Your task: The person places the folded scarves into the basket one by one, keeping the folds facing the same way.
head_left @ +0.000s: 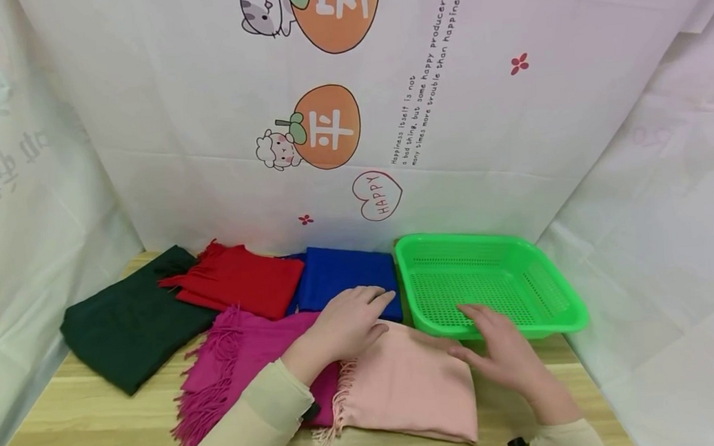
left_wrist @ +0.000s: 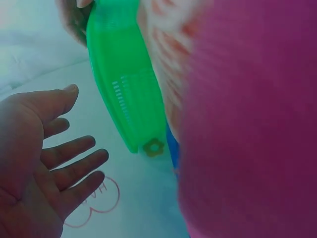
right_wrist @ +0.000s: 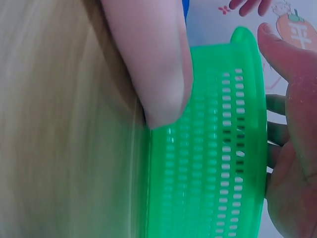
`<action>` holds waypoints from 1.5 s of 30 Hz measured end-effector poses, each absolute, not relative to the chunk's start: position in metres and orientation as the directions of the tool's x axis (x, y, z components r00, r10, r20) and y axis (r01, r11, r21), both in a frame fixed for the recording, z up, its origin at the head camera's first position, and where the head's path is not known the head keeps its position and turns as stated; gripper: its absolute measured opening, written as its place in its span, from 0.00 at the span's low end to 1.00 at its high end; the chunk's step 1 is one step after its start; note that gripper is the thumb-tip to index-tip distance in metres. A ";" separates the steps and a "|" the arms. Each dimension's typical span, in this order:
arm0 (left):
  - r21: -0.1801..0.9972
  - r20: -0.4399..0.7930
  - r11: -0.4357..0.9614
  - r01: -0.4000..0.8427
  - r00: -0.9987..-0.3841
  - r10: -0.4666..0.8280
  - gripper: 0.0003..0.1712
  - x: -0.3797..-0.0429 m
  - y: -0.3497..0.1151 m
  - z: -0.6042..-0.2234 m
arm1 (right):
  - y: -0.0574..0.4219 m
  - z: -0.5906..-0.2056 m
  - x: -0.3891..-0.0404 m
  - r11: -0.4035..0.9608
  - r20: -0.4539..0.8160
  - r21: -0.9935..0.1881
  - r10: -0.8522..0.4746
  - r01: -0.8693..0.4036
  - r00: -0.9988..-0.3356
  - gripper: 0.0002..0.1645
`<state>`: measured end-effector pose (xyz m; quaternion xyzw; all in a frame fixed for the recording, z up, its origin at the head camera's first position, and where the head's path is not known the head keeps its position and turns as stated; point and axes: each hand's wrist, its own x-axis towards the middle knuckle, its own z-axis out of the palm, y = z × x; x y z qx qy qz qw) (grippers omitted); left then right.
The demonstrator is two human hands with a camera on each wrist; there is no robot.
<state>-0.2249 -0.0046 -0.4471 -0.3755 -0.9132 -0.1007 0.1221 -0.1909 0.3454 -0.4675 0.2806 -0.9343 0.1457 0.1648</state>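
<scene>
A folded pale pink scarf [head_left: 412, 385] with fringe on its left end lies at the front of the table. Over its upper left corner and the magenta scarf [head_left: 277, 332] hovers my left hand [head_left: 351, 320], fingers relaxed; in the left wrist view the left hand [left_wrist: 54, 163] is spread and holds nothing. My right hand [head_left: 505, 351] hangs by the pink scarf's right edge, thumb and fingers apart, overlapping the green basket's [head_left: 501, 334] near rim in the head view. Seen from the right wrist, the right hand [right_wrist: 297, 148] is beside the basket; contact cannot be told.
Along the back lie a dark green folded cloth [head_left: 134, 321], a red fringed scarf [head_left: 243, 279] and a blue folded cloth [head_left: 351, 275]. The wooden table [head_left: 98, 434] is bounded by a printed white sheet [head_left: 454, 195] behind and white sheets at both sides.
</scene>
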 end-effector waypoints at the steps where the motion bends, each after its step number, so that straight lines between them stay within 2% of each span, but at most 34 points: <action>1: 0.084 0.299 0.701 0.709 -0.689 0.660 0.35 -0.225 -0.007 -0.449 | 0.343 -0.468 -0.191 0.798 0.392 -0.180 -0.477 -0.574 -0.786 0.50; 5: 0.067 0.306 0.708 0.703 -0.690 0.656 0.34 -0.224 -0.018 -0.455 | 0.334 -0.468 -0.190 0.782 0.410 -0.183 -0.491 -0.596 -0.769 0.51; 10: 0.107 0.325 0.715 0.691 -0.704 0.631 0.34 -0.221 -0.036 -0.457 | 0.321 -0.466 -0.191 0.771 0.415 -0.180 -0.504 -0.611 -0.758 0.53; 18: 0.098 0.341 0.793 0.601 -0.769 0.540 0.36 -0.215 -0.063 -0.457 | 0.305 -0.463 -0.189 0.764 0.441 -0.172 -0.505 -0.622 -0.742 0.55; 29: 0.151 0.319 0.873 0.463 -0.859 0.400 0.40 -0.203 -0.105 -0.461 | 0.272 -0.456 -0.190 0.712 0.444 -0.123 -0.583 -0.691 -0.680 0.50; 39: 0.167 0.276 0.913 0.371 -0.907 0.318 0.41 -0.188 -0.140 -0.466 | 0.239 -0.457 -0.191 0.688 0.472 -0.084 -0.610 -0.721 -0.636 0.45; 45: 0.173 0.282 0.920 0.351 -0.913 0.295 0.40 -0.180 -0.155 -0.466 | 0.222 -0.456 -0.193 0.685 0.456 -0.087 -0.618 -0.723 -0.640 0.44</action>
